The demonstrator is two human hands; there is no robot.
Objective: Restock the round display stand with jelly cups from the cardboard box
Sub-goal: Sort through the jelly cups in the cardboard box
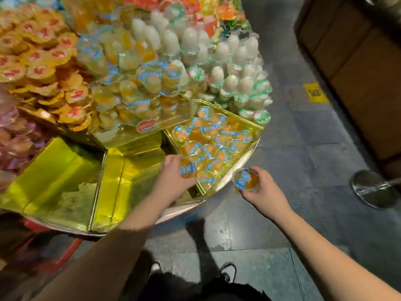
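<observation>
Holding one jelly cup each, both hands work at the near edge of the round stand (pixel 238 164). Left hand (pixel 173 177) reaches over the stand's rim, fingers curled round a cup (pixel 188 169) at the near corner of a gold bin (pixel 249 123). Right hand (pixel 263 187) hovers just off the rim, over the floor (pixel 303 170), fingers wrapped round a second cup (pixel 246 180).

Cups: small, clear plastic, orange-yellow jelly inside, foil lid printed blue and white with an orange spot. Right-hand cup tilted, lid facing left. Left-hand cup shows its lid edge-on toward the camera.

The gold bin is partly filled with the same cups (pixel 212 140), lying loose at mixed angles, some lid up, some on their sides. Left of it, two gold bins (pixel 65 177) with shiny foil floors, creased and reflective.

Behind, an upper tier: a heap of matching orange cups (pixel 138 83) behind a clear front panel with a red heart sticker (pixel 147 126). To their right, white jellies (pixel 227 61) with green-printed lids, stacked in rows. To their left, flat yellow packs (pixel 39 61) with red marks; pink packs (pixel 13 135) at far left, blurred.

Floor grey tile. A chrome round base (pixel 373 187) stands at right.
</observation>
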